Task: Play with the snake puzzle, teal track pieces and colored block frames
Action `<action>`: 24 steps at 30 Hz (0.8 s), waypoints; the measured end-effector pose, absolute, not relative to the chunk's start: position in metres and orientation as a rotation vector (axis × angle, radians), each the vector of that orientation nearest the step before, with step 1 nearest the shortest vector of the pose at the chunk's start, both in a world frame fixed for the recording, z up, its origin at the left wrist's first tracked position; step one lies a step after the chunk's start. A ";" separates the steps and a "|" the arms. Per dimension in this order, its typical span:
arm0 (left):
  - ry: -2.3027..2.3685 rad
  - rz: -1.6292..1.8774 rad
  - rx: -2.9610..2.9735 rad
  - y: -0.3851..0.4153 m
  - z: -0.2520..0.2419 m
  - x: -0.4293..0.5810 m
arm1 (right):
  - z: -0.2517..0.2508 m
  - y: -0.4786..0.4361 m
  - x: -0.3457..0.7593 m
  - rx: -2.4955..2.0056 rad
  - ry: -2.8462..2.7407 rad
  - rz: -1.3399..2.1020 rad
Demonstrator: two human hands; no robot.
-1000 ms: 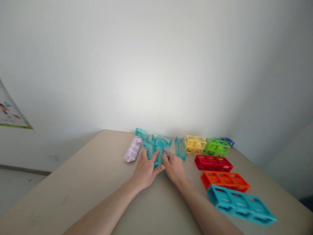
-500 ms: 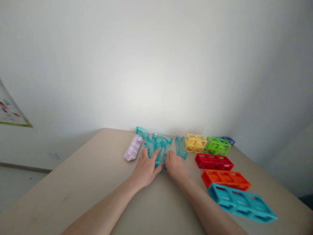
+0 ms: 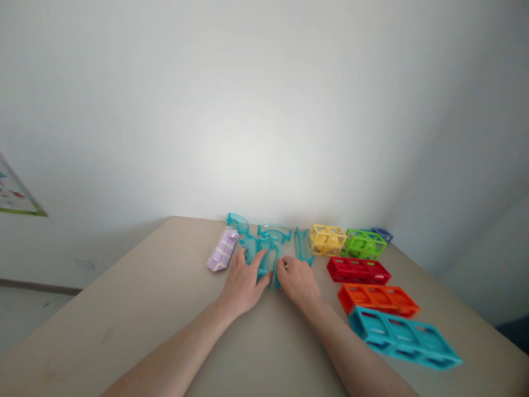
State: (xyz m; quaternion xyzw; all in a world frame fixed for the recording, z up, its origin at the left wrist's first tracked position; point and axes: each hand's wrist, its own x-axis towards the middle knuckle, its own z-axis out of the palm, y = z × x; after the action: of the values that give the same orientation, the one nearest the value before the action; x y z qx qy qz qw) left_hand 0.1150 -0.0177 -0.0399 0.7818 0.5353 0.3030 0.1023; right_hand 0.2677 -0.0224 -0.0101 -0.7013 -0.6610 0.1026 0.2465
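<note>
Several translucent teal plastic pieces lie together near the wall. My left hand [image 3: 243, 282] rests over a teal piece [image 3: 263, 268], its fingers spread and the tips touching the plastic. The thumb and forefinger stand apart, on either side of that piece. My right hand [image 3: 298, 280] is closed, thumb and fingers pinched on a narrow curved teal piece [image 3: 276, 270]; part of this piece is hidden by the fingers. Behind the hands are a curved teal piece [image 3: 278, 234] and another teal piece [image 3: 238, 222] at the left. A flat teal piece [image 3: 302, 246] lies right of the pinched one.
Left of my left hand lies a lilac wrapped packet [image 3: 223, 251], partly blurred. To the right stand yellow [image 3: 327, 240], green [image 3: 364, 244], blue [image 3: 383, 235], red [image 3: 359, 270], orange [image 3: 378, 300] and turquoise [image 3: 405, 336] open-frame plastic blocks. A wall [image 3: 264, 138] rises behind the table [image 3: 165, 298].
The narrow teal piece in my right hand now sits slightly farther from the piece under my left hand, leaving a small gap. The view has shifted a little; the blocks remain in place.
</note>
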 end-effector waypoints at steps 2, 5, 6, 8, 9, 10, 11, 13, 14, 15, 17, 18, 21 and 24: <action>1.577 0.908 2.278 -0.019 -0.039 0.116 | -0.005 -0.024 0.269 -1.918 -1.820 0.215; 1.576 0.930 2.223 -0.021 -0.037 0.117 | 0.000 -0.026 0.274 -1.936 -1.825 0.148; 1.579 0.937 2.208 -0.022 -0.036 0.117 | 0.001 -0.026 0.276 -1.950 -1.804 0.100; 1.584 0.948 2.186 -0.022 -0.036 0.118 | 0.002 -0.025 0.280 -1.972 -1.729 -0.080; 1.586 0.955 2.177 -0.022 -0.036 0.118 | 0.001 -0.025 0.281 -1.986 -1.682 -0.198; 1.585 0.960 2.169 -0.021 -0.037 0.117 | -0.001 -0.024 0.283 -2.008 -1.635 -0.307; 1.579 0.963 2.165 -0.021 -0.037 0.117 | -0.003 -0.022 0.284 -2.042 -1.607 -0.378; 1.558 0.967 2.171 -0.019 -0.039 0.116 | -0.008 -0.019 0.287 -2.128 -1.620 -0.373; 1.545 0.968 2.181 -0.019 -0.039 0.115 | -0.010 -0.017 0.288 -2.160 -1.647 -0.327; 1.530 0.968 2.195 -0.018 -0.040 0.115 | -0.012 -0.015 0.288 -2.170 -1.680 -0.278; 1.488 0.966 2.229 -0.016 -0.042 0.114 | -0.015 -0.013 0.287 -2.146 -1.740 -0.223; 1.462 0.962 2.246 -0.015 -0.042 0.113 | -0.015 -0.012 0.286 -2.132 -1.754 -0.215; 1.419 0.954 2.271 -0.012 -0.044 0.113 | -0.015 -0.011 0.281 -2.119 -1.770 -0.182; 1.428 0.968 2.269 -0.010 -0.046 0.113 | -0.016 -0.009 0.280 -2.150 -1.745 -0.151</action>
State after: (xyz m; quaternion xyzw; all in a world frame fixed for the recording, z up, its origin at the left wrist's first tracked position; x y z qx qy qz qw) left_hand 0.1134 -0.0103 -0.0461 0.7876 0.4958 0.3360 0.1450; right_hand 0.2802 -0.0095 -0.0161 -0.7621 -0.6187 -0.0535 0.1831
